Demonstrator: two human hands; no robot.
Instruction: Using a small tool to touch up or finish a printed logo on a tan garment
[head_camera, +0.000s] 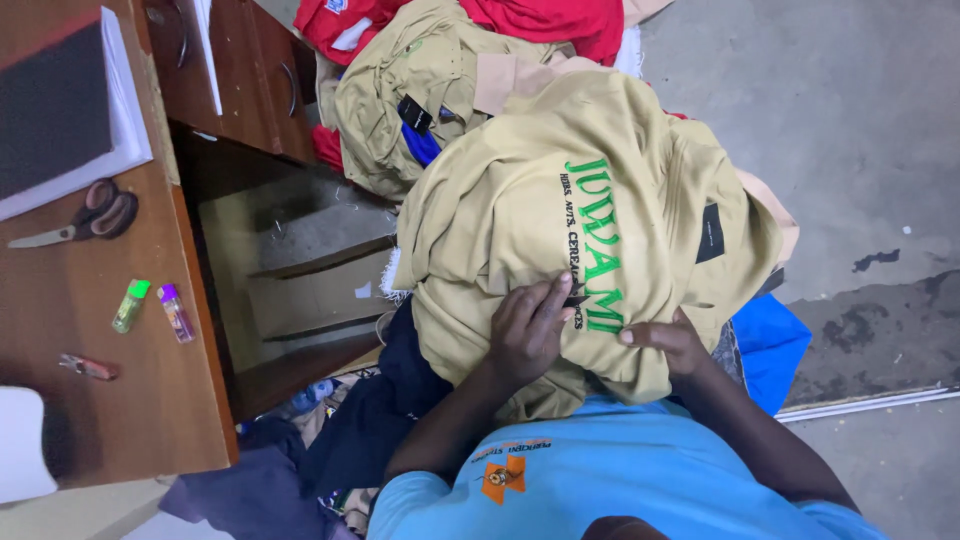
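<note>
Two hands are pressed flat on one tan shirt: left hand and right hand, neither grasping; two lighters are seen beside one pair of scissors.

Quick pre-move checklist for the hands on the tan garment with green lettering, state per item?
1. Left hand flat on the tan garment: ok.
2. Right hand touching the garment at the green lettering: ok.
3. Something small and dark shows by the left fingers; whether it is held: cannot tell.
4. Garment spread smooth: not ok, bunched over the clothing pile.
5. Scissors away from both hands, on the wooden desk: ok.
6. Two lighters on the desk, apart from the fabric: ok.
</note>
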